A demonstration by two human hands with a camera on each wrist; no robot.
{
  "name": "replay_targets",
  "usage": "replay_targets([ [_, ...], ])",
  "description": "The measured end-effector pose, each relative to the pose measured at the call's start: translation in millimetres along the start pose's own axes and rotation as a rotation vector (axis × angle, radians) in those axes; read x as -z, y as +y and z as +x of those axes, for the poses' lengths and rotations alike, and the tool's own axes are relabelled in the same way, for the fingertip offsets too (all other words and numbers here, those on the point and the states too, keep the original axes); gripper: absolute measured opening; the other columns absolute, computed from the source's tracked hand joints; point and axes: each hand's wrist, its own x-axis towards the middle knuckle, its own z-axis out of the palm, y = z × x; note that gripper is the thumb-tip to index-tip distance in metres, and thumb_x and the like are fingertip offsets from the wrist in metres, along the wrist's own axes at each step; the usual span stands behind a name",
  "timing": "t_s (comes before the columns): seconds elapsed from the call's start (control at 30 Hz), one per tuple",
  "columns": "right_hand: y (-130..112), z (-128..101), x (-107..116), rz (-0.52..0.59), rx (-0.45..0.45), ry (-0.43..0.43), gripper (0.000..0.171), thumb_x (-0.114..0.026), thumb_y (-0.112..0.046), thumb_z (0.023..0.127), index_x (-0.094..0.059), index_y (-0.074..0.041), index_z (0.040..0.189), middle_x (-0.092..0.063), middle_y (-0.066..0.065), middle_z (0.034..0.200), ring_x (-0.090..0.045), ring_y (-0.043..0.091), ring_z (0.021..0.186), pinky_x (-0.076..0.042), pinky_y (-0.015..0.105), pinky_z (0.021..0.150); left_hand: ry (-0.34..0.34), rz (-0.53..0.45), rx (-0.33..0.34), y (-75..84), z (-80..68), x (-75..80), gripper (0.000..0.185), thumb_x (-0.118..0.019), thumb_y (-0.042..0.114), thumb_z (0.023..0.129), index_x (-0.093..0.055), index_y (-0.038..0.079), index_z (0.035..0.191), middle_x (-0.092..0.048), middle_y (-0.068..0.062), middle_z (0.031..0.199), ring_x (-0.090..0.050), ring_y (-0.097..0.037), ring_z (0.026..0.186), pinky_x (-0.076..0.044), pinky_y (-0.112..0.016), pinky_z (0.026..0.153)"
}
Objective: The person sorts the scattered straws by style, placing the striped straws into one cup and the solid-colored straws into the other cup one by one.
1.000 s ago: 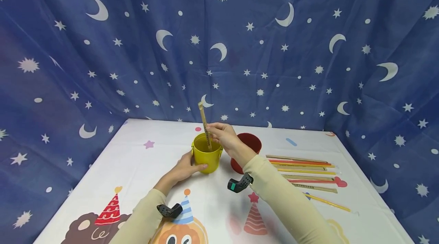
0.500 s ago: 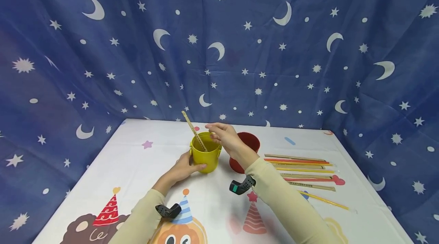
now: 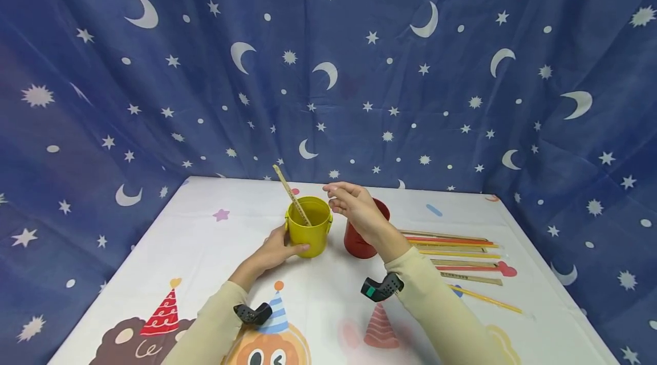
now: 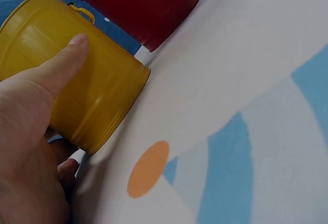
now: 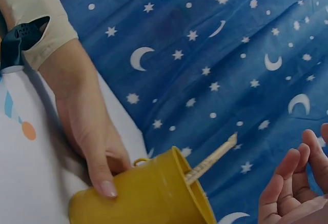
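A small yellow bucket (image 3: 308,226) (image 4: 77,75) (image 5: 148,196) stands on the white party-print table (image 3: 205,251). My left hand (image 3: 275,251) (image 4: 31,126) (image 5: 95,142) grips its side, thumb on the front wall. A tan wrapped straw (image 3: 291,194) (image 5: 212,158) leans out of the bucket toward the back left. My right hand (image 3: 354,205) (image 5: 294,188) hovers above a red cup (image 3: 361,234) (image 4: 136,3), just right of the bucket, fingers loosely spread and holding nothing.
Several wrapped straws (image 3: 451,251) in tan, red and yellow lie in a row on the right of the table. A blue curtain (image 3: 328,68) with moons and stars hangs close behind and around the table.
My right hand let go of the straw, which tipped to lean back left in the bucket. The hand then moved right, over the red cup. My left hand stays on the bucket.
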Motion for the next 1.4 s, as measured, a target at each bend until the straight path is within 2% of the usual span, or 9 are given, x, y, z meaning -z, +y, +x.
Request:
replay_targets([
  [0.13, -3.2, -12.0, 11.7, 0.018, 0.052, -0.016, 0.030, -0.053, -0.019, 0.105, -0.062, 0.003, 0.124, -0.062, -0.007, 0.093, -0.059, 0.011, 0.087, -0.054, 0.018, 0.086, -0.002, 0.002, -0.003, -0.7, 0.5, 0.8, 0.094, -0.078, 0.045, 0.086, -0.032, 0.006, 0.157, -0.037, -0.016, 0.163, -0.030, -0.036, 0.154, -0.022, -0.055, 0.127],
  [0.3, -1.4, -27.5, 31.9, 0.016, 0.117, 0.009, 0.022, -0.054, -0.018, 0.105, -0.065, -0.003, 0.116, -0.063, -0.006, 0.094, -0.059, 0.009, 0.086, -0.055, 0.016, 0.083, -0.019, -0.002, -0.007, -0.6, 0.7, -0.7, 0.096, -0.078, 0.046, 0.086, -0.029, 0.006, 0.158, -0.034, -0.017, 0.164, -0.028, -0.036, 0.154, -0.022, -0.055, 0.127],
  [0.5, 1.0, -45.3, 60.0, -0.016, 0.257, 0.029, 0.016, -0.054, -0.014, 0.105, -0.069, -0.008, 0.108, -0.065, -0.006, 0.092, -0.060, 0.006, 0.083, -0.055, 0.016, 0.081, -0.012, -0.010, -0.002, 0.0, 1.6, -1.4, 0.099, -0.078, 0.045, 0.085, -0.026, 0.005, 0.159, -0.030, -0.017, 0.166, -0.025, -0.036, 0.155, -0.020, -0.055, 0.128],
  [0.67, 1.1, -57.0, 85.0, -0.019, 0.347, 0.053, 0.022, -0.052, -0.013, 0.106, -0.072, -0.021, 0.104, -0.065, -0.009, 0.092, -0.061, 0.006, 0.084, -0.055, 0.015, 0.083, -0.019, -0.015, -0.010, 4.5, 1.7, 0.0, 0.098, -0.078, 0.045, 0.086, -0.027, 0.005, 0.159, -0.031, -0.017, 0.166, -0.025, -0.036, 0.155, -0.020, -0.054, 0.128],
  [0.83, 0.5, -60.6, 106.1, 0.009, 0.395, 0.119, 0.023, -0.051, -0.014, 0.106, -0.072, -0.021, 0.104, -0.066, -0.008, 0.092, -0.061, 0.006, 0.085, -0.056, 0.014, 0.083, -0.017, -0.010, -0.009, 6.4, 3.4, 1.9, 0.098, -0.078, 0.045, 0.086, -0.026, 0.006, 0.160, -0.030, -0.017, 0.166, -0.025, -0.036, 0.155, -0.020, -0.055, 0.128],
  [1.03, 4.5, -58.6, 131.1, -0.022, 0.410, 0.225, 0.020, -0.053, -0.017, 0.105, -0.074, -0.017, 0.104, -0.067, -0.008, 0.090, -0.063, 0.006, 0.084, -0.056, 0.015, 0.082, -0.012, -0.009, 0.006, 4.8, 4.3, 4.0, 0.100, -0.078, 0.045, 0.086, -0.024, 0.006, 0.160, -0.027, -0.017, 0.167, -0.023, -0.036, 0.156, -0.020, -0.054, 0.128],
  [1.23, 13.9, -56.2, 155.2, -0.068, 0.359, 0.300, 0.019, -0.055, -0.021, 0.105, -0.073, -0.020, 0.104, -0.066, -0.011, 0.091, -0.063, 0.004, 0.084, -0.055, 0.013, 0.080, -0.011, -0.011, 0.005, 1.6, 3.1, 3.0, 0.100, -0.078, 0.044, 0.086, -0.024, 0.004, 0.160, -0.028, -0.018, 0.166, -0.024, -0.037, 0.156, -0.020, -0.055, 0.128],
  [1.33, 20.5, -54.3, 163.4, -0.166, 0.319, 0.352, 0.016, -0.056, -0.025, 0.104, -0.072, -0.023, 0.103, -0.065, -0.014, 0.090, -0.062, 0.004, 0.084, -0.055, 0.013, 0.080, -0.008, -0.009, 0.016, 0.1, 2.4, 1.9, 0.101, -0.078, 0.045, 0.085, -0.024, 0.004, 0.160, -0.028, -0.018, 0.166, -0.024, -0.037, 0.155, -0.021, -0.055, 0.127],
  [1.4, 25.7, -51.9, 168.5, -0.239, 0.292, 0.380, 0.017, -0.057, -0.028, 0.104, -0.072, -0.021, 0.107, -0.064, -0.016, 0.089, -0.061, 0.003, 0.084, -0.054, 0.012, 0.080, -0.006, -0.010, 0.020, -0.3, 1.6, 1.6, 0.101, -0.078, 0.045, 0.085, -0.025, 0.005, 0.160, -0.028, -0.018, 0.166, -0.024, -0.037, 0.155, -0.021, -0.055, 0.128],
])
